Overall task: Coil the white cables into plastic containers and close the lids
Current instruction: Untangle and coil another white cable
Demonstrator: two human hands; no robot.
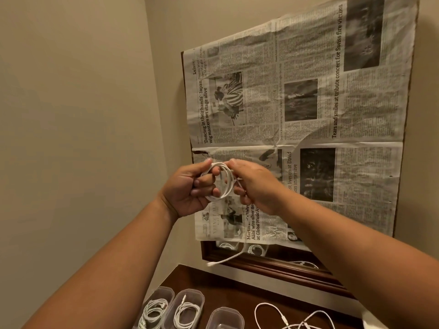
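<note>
The left hand (190, 186) is raised in front of the wall, closed around a white cable (219, 181) that is wound into a small coil; the loops run round its fingers, with the thumb pressing the top of the coil. The right hand (255, 186) meets it from the other side, fingers pinched on the coil's right edge where the strands cross. A free tail (228, 258) of the same cable hangs below the hands, its plug end dangling just above the back edge of the table (237, 295).

The cable looks light, thin and limp, yet springy enough to unwind as soon as the pinch lets go. Its smooth jacket will likely slip, so the best hold is across all the loops at once, at one spot on the ring, rather than on a single strand. The tail should be fed by the strand, not pulled by the plug.

Along the table's front edge stand three clear tubs. The left tub (164, 293) and the middle tub (199, 298) each hold a coiled cable and have no lid on. The third tub (225, 315), to their right, looks empty and is probably where this coil goes. Further right, a loose cable (268, 305) lies sprawled near the front right corner. No lids are in view. Behind the hands, newspaper (297, 115) covers a framed mirror (273, 264).
</note>
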